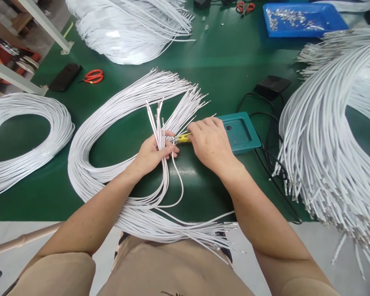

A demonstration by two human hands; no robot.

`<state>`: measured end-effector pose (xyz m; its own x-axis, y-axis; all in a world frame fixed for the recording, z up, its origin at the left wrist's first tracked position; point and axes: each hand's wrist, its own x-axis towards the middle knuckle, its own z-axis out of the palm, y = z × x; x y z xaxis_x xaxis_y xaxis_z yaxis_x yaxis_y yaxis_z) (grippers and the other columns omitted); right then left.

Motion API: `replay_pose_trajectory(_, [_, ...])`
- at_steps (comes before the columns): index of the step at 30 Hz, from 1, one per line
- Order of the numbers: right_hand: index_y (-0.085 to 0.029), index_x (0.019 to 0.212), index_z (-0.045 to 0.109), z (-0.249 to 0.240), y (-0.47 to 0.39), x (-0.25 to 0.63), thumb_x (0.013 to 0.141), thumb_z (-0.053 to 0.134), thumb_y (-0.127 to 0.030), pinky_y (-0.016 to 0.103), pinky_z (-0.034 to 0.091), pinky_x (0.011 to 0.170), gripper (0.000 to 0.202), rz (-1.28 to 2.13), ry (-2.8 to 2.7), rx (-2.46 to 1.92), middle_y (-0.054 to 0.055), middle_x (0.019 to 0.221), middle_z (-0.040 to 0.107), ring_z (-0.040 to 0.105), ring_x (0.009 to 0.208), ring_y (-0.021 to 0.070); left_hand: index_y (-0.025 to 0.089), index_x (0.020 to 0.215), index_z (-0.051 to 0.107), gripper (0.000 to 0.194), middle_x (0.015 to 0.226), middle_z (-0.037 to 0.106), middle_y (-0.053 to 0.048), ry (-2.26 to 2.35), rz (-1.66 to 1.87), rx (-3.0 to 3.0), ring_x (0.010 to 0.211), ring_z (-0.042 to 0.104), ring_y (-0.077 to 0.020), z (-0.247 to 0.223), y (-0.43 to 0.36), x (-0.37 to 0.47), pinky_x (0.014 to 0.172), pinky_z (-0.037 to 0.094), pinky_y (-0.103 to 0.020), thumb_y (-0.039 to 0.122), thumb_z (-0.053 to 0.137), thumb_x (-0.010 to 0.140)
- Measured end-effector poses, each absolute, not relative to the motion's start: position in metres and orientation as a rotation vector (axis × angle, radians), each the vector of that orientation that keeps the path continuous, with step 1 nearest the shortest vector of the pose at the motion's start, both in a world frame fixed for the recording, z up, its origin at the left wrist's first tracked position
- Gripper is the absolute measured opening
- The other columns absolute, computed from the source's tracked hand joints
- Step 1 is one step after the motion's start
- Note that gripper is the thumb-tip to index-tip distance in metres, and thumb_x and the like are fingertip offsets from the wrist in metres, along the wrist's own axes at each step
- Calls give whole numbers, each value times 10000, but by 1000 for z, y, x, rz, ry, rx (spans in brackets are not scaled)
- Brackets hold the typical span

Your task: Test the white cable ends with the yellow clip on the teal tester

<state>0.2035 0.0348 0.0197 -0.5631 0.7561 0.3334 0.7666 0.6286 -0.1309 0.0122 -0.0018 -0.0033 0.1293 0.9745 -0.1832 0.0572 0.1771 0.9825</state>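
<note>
Looks mid-job from here: left hand (152,153) pinching wires (157,125), right hand (212,144) curled round yellow tool (184,138), centre frame; can't tell how many remain.

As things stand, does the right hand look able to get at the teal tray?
Probably yes: the right hand is close beside the teal tray with nothing apparent between, though it holds the yellow tool, which may hinder grasping.

The wires (79,158) look smooth and plastic, the tabletop (203,181) glossy, the shirt (172,271) matt cloth.
</note>
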Motion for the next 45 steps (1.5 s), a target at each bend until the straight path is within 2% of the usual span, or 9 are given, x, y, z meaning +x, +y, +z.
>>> replay_pose_trajectory(6, [-159,827,627,16,42,212,822,467,-66,406,306,986,185,24,-2562,-1202,97,783,680,529,813,244,144,1108,505,430,755,710,-30,1267,971,1175,659,683,-155,-4,1,16,595,507,-254,283,700,750])
replay_pose_trajectory(10, [-166,808,628,17,45,209,782,481,-36,396,337,897,198,51,-2582,-1173,87,746,664,507,827,248,141,1107,499,402,735,693,-15,1317,964,1212,621,655,-127,-5,3,17,590,515,-243,261,670,764])
replay_pose_trajectory(15, [-171,796,631,15,49,208,793,466,-41,389,334,783,210,34,-2545,-1193,98,700,621,468,813,260,162,1112,514,386,739,686,-5,1385,943,1264,583,637,-119,-11,4,17,580,520,-249,257,662,769])
replay_pose_trajectory(23, [-166,830,648,16,46,207,819,471,-69,428,367,837,203,4,-2572,-1202,96,693,616,493,836,265,170,1085,557,353,743,704,-13,1428,893,1314,583,661,-138,-14,4,18,564,532,-254,262,667,762])
replay_pose_trajectory(29, [-152,1125,620,21,41,217,911,473,-208,591,109,1127,265,-114,-2332,-1450,149,1224,620,421,1253,329,147,1108,560,372,769,718,-34,1462,865,1294,630,684,-150,-8,4,20,571,546,-250,248,657,764])
replay_pose_trajectory(33, [-150,1250,550,15,42,226,933,451,-238,628,139,1106,344,-156,-2245,-1573,167,1375,517,363,1330,352,148,1092,585,357,770,723,-38,1448,875,1281,636,691,-158,-9,4,17,586,549,-256,245,666,758])
replay_pose_trajectory(38, [-163,1131,619,20,37,219,937,460,-244,530,252,1078,263,-92,-2250,-1413,145,1251,605,474,1211,304,143,1158,577,450,801,726,-48,1457,890,1256,677,697,-177,-6,1,10,626,550,-282,288,693,749])
replay_pose_trajectory(41, [-169,970,674,27,23,203,947,471,-292,377,413,893,238,194,-2399,-1040,108,1017,685,570,966,225,132,1208,568,526,783,714,-32,1439,923,1264,699,681,-173,1,-1,5,676,545,-292,341,713,748])
replay_pose_trajectory(45, [-147,729,691,25,-5,176,912,544,-337,318,421,712,303,503,-2788,-579,91,778,694,600,778,192,131,1051,655,423,795,708,-35,1358,949,1170,686,652,-149,8,-4,0,691,523,-277,394,744,731])
